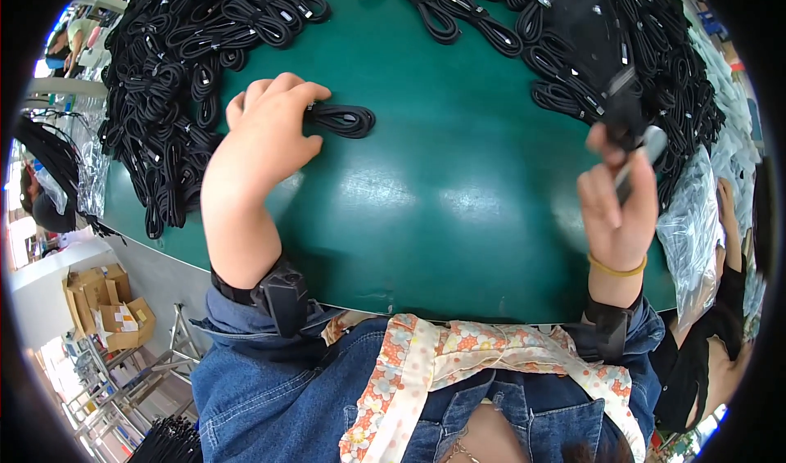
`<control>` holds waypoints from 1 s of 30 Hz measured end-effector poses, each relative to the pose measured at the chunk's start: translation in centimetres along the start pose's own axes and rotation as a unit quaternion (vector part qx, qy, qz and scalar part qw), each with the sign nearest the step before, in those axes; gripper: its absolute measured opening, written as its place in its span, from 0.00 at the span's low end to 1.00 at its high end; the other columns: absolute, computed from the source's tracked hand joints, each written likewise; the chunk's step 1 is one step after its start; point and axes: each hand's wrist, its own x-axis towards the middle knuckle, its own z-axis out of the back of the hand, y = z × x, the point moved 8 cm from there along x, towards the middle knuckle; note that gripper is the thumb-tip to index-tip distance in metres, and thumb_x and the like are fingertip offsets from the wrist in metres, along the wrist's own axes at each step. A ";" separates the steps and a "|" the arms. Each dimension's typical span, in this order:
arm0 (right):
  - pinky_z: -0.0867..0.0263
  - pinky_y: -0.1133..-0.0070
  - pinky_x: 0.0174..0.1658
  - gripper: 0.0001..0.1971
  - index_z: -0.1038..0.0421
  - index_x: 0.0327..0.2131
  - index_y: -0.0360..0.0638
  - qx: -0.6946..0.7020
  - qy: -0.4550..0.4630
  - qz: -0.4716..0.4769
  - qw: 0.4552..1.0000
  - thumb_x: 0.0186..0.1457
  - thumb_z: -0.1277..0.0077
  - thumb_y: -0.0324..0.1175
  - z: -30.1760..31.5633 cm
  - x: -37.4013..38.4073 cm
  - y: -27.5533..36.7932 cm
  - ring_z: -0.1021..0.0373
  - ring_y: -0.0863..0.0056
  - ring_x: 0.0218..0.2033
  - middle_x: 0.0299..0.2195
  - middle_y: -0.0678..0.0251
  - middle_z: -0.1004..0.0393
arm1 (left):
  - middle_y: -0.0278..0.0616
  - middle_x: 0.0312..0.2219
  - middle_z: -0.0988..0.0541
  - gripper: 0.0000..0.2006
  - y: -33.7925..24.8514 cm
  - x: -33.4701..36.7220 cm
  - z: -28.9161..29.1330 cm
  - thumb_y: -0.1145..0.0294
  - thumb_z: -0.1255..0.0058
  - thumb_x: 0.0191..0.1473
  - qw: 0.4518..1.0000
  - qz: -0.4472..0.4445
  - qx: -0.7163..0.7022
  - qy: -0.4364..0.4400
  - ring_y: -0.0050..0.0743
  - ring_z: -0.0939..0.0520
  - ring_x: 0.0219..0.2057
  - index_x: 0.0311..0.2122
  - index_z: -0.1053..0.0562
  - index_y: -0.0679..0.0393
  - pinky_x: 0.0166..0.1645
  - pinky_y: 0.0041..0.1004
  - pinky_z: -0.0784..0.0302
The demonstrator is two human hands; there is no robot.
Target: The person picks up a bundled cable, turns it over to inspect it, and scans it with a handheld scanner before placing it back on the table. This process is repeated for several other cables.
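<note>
Black coiled cable [342, 120], green table [442, 209], floral apron [458, 356], blue denim jacket [270, 397].

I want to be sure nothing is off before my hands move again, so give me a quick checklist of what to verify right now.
1. Left hand has hold of the single coiled cable: ok, the fingers rest on its left end.
2. That coil lies apart from the cable piles: ok, bare green table surrounds it.
3. Right hand grips something: ok, a clear plastic bag with a dark piece pinched above it.
4. Bag mouth open: cannot tell, fingers hide it.
5. Coil tied tight: cannot tell.
</note>
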 end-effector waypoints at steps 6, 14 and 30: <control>0.54 0.90 0.15 0.16 0.42 0.43 0.36 0.173 -0.040 0.086 0.980 0.49 0.63 0.27 1.8 0.3 0.4 0.49 0.91 0.10 0.37 0.57 0.33 | 0.35 0.28 0.32 0.12 -4.1 1.3 0.1 0.77 0.48 0.27 0.990 -0.117 -0.084 0.006 0.30 0.31 0.32 0.25 0.32 0.59 0.42 0.30 0.40; 0.52 0.91 0.17 0.22 0.45 0.44 0.33 -0.174 0.023 -0.022 0.984 0.48 0.60 0.38 -1.0 -0.7 -2.1 0.50 0.91 0.10 0.37 0.58 0.34 | 0.44 0.29 0.31 0.15 -9.5 0.1 1.1 0.81 0.48 0.31 0.724 -0.191 -0.663 -0.020 0.33 0.27 0.32 0.29 0.37 0.62 0.36 0.30 0.31; 0.40 0.84 0.39 0.28 0.41 0.41 0.27 -0.062 0.027 0.104 0.992 0.33 0.43 0.28 -0.3 -2.2 -0.8 0.35 0.78 0.34 0.34 0.60 0.33 | 0.61 0.39 0.34 0.30 -11.4 -1.6 1.3 0.82 0.47 0.30 0.557 -0.176 -0.811 0.031 0.48 0.32 0.42 0.45 0.42 0.67 0.46 0.39 0.36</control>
